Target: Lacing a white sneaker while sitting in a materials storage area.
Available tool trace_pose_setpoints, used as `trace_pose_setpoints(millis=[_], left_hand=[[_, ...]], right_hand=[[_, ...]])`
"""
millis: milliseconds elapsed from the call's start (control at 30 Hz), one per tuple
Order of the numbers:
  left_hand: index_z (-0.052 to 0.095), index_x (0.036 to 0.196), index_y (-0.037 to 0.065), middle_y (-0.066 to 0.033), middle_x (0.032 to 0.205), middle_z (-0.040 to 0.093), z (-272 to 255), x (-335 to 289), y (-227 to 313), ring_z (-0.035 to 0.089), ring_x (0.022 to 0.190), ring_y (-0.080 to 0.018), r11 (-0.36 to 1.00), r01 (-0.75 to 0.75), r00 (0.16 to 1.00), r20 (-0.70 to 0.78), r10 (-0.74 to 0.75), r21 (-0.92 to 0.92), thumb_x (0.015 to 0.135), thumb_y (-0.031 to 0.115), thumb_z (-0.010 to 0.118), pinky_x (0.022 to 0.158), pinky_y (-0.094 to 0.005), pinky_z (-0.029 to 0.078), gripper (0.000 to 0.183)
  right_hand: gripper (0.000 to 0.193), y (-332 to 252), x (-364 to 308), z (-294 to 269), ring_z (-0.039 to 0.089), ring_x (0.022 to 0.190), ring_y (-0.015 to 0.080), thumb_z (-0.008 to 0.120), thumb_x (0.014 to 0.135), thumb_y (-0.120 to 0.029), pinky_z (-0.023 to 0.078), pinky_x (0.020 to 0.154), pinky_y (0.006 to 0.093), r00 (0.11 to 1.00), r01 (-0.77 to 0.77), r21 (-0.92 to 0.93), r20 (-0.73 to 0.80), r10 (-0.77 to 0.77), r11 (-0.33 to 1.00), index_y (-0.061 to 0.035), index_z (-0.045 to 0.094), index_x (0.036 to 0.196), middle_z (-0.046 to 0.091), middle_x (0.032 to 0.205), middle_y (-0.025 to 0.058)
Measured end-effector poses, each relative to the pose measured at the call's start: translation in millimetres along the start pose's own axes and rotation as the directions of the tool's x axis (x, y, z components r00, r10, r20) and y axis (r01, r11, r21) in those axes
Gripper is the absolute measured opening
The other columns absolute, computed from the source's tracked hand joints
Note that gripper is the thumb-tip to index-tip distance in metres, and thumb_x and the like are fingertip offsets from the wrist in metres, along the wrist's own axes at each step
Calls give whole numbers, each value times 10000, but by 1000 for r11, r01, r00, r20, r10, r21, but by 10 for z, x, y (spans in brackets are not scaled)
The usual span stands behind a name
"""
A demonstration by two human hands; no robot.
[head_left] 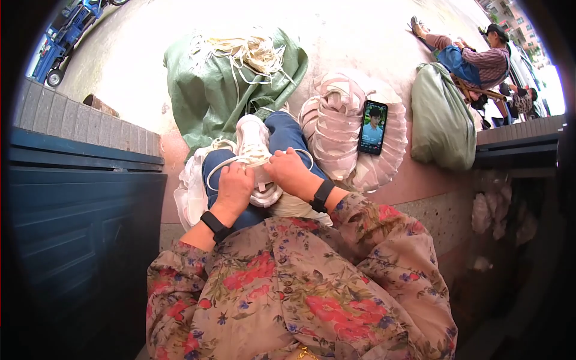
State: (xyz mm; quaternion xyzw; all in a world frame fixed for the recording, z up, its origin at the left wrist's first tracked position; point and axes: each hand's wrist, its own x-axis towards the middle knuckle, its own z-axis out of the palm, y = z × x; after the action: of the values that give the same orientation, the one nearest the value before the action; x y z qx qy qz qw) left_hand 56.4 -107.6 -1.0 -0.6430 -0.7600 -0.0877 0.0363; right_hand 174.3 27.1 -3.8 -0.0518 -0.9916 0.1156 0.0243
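- Pale pavement (372,36) across the top, almost white in strong daylight.
- Pinkish floor (420,186) nearer, edged by a speckled step (444,222).
- At left, a dark blue panelled door (78,222) below a grey tiled ledge (90,120).
- At right, a low wall (522,133), with deep shadow beneath.
- Far left, a blue vehicle (63,39) on the pavement.
- Far right, a wooden seat (493,93); beyond it, a pinkish building (517,23) with windows.
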Motion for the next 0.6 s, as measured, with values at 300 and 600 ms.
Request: trace_pose_setpoints(millis=[300, 600], left_hand=[[626, 686, 86, -46, 650, 593, -106, 131, 108, 519, 752, -206, 992, -82, 924, 380, 40, 94, 671, 133, 546, 712, -373, 344, 94], [615, 716, 28, -66, 649, 585, -211, 75, 23, 554, 740, -234, 986, -8, 990, -137, -15, -168, 711, 86, 571, 674, -324, 406, 73]], right_hand=[[78, -227, 108, -110, 511, 769, 197, 574, 662, -163, 354, 679, 351, 958, 22, -211, 284, 39, 977, -134, 645, 647, 577, 699, 15], [39, -99, 40, -124, 511, 769, 229, 557, 681, -80, 381, 671, 335, 933, 13, 258, -351, 81, 966, -89, 560, 719, 524, 742, 64]])
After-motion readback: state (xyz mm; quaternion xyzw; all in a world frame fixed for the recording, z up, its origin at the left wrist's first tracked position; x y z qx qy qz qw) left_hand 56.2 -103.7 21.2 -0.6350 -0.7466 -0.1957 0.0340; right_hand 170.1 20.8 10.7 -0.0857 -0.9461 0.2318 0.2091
